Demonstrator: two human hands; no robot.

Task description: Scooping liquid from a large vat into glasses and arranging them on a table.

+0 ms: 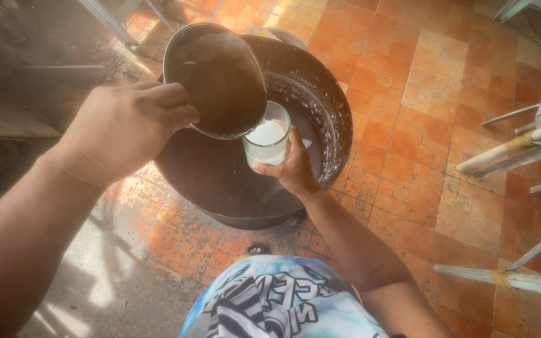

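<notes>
Holding two things at once here, so let's start at the grips. Our right hand [292,168] is closed around a clear glass [267,141] from below and the near side, thumb across the front wall, and the glass stands upright with milky white liquid almost up to the rim. Our left hand [126,128] is clenched over the near rim of a dark metal bowl [216,78], knuckles up, gripping it at the edge.

The relation that matters: the bowl sits up and to the left of the glass, tilted so its low lip hangs right over the glass mouth, overlapping the left part of the rim. Can't tell if the lip actually touches the glass. The glass's long axis runs vertical, and the bowl's open face is tipped toward us. The right hand is obviously the one on the glass; the left is a bit away from it, across the bowl.

Pose-wise, our left forearm comes in from the lower left, wrist rolled. The right forearm rises from the lower right, elbow bent.

Further out, both grips hover over a big black tub [320,106] with white streaks on its inner wall, sitting on an orange tiled floor [433,87]. Pale metal frame legs [508,147] stand off to the right.
</notes>
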